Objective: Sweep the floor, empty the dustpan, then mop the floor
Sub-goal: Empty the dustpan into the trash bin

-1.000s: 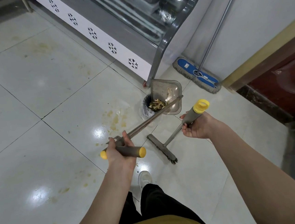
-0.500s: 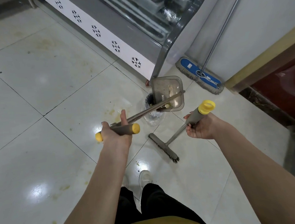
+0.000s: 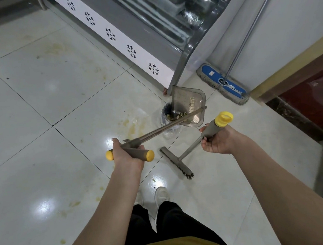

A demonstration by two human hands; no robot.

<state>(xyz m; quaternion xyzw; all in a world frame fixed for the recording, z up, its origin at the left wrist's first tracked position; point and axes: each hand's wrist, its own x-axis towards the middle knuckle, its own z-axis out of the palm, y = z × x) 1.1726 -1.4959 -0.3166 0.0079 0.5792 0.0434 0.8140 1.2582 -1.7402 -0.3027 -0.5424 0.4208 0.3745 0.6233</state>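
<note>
My left hand (image 3: 127, 154) grips the grey, yellow-capped crossbar handle of a long-handled dustpan (image 3: 187, 103). The translucent grey pan is tipped over a small bin (image 3: 167, 114) lined with a clear bag, and debris shows at the bin's mouth. My right hand (image 3: 219, 140) holds the grey, yellow-topped handle of a short broom. The broom's head (image 3: 177, 165) hangs just above the tiles in front of my feet. A blue flat mop (image 3: 222, 83) rests on the floor with its metal pole leaning on the white wall.
A glass-fronted display cooler (image 3: 131, 50) with a snowflake strip runs along the back. Yellowish stains (image 3: 129, 127) mark the glossy tiles left of the bin. A dark red door and a yellow frame stand at the right. My white shoes (image 3: 161, 195) are below the broom.
My left hand raised the dustpan handle, then lowered it again, tilting the pan steeper over the bin. The debris dropped from the pan into the bin. My right hand and broom barely moved.
</note>
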